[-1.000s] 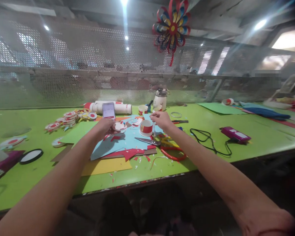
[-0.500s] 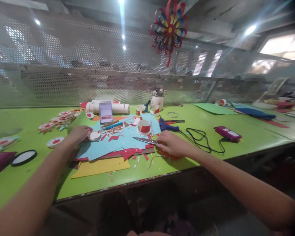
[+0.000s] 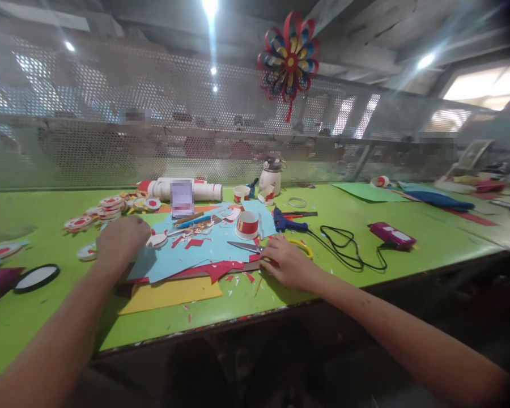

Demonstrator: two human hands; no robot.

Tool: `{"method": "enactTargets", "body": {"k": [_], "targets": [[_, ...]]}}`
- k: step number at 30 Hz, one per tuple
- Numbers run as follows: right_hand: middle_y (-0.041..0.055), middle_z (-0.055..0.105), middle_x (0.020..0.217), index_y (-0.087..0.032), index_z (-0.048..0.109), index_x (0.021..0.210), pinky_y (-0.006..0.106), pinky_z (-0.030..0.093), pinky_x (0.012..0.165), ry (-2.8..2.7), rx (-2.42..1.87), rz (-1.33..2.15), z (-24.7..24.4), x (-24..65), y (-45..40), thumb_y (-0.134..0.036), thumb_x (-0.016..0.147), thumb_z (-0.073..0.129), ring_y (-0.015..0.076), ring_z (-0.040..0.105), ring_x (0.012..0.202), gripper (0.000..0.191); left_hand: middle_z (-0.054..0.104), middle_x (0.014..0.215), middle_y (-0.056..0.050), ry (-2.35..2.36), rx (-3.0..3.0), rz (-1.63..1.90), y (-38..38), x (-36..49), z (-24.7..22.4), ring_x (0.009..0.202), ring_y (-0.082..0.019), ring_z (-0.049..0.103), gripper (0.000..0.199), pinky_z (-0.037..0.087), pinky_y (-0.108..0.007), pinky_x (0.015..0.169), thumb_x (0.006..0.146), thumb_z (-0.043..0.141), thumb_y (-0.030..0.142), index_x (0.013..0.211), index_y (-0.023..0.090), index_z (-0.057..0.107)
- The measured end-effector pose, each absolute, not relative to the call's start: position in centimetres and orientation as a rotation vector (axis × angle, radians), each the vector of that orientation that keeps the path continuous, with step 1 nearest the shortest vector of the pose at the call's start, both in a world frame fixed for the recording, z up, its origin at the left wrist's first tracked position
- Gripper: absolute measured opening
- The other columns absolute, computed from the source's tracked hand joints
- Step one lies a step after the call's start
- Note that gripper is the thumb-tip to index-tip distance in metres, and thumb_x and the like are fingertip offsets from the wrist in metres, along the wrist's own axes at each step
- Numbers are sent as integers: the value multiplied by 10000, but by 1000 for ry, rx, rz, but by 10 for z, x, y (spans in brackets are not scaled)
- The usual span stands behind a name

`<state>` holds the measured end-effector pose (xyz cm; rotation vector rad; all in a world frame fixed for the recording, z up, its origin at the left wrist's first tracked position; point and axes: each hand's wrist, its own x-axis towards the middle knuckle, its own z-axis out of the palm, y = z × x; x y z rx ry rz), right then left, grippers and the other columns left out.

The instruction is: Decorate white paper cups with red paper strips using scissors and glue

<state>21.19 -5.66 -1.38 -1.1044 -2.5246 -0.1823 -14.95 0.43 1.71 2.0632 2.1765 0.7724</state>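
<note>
My left hand (image 3: 125, 241) is at the left edge of the light blue paper (image 3: 170, 263), its back toward me and its fingertips hidden. Just right of it lies a small white paper disc (image 3: 157, 241). My right hand (image 3: 287, 260) is closed over the middle of a pair of scissors, whose metal blades (image 3: 244, 247) point left across the paper. A yellow handle loop (image 3: 304, 247) shows behind that hand. Beyond the blades stands a red and white paper cup (image 3: 247, 225). Red and white scraps (image 3: 194, 243) lie on the paper.
A blue glue gun (image 3: 291, 222) and its black cord (image 3: 348, 243) run right to a purple box (image 3: 392, 235). Red and white discs (image 3: 110, 205) pile up at left. A phone (image 3: 182, 198), paper rolls (image 3: 210, 191) and a bottle (image 3: 270, 177) stand behind. A tape roll (image 3: 36, 278) lies left.
My left hand has moved left and turned, its fingers dropping from sight beside the white disc. My right hand has shifted slightly left with the scissors, and the yellow loop has come into view.
</note>
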Motion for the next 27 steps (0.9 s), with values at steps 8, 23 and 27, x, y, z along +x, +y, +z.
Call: {"method": "enactTargets", "body": {"k": [8, 23, 27], "targets": [[121, 594, 827, -135, 664, 803, 368, 367, 730, -2608, -1045, -471, -28, 173, -54, -252, 919, 485, 241, 445, 838, 243, 632, 1068, -107, 1477, 2646, 664, -21, -72, 15, 1026, -260, 565, 293, 417, -343, 899, 835, 501, 384, 985, 175, 642], [92, 577, 756, -138, 647, 740, 338, 392, 720, -2516, -818, -393, -42, 174, -38, -80, 891, 462, 209, 432, 779, 246, 616, 1180, -93, 1002, 2537, 508, -32, -73, -5, 1086, -240, 555, 358, 410, -367, 957, 786, 571, 244, 1136, 218, 644], [108, 590, 798, -129, 661, 812, 356, 420, 733, -2476, -838, -321, -41, 178, -32, -87, 896, 463, 222, 467, 814, 219, 699, 937, -61, 1048, 2486, 731, -24, -70, -15, 879, -201, 624, 199, 465, -320, 830, 822, 560, 314, 846, 216, 732]]}}
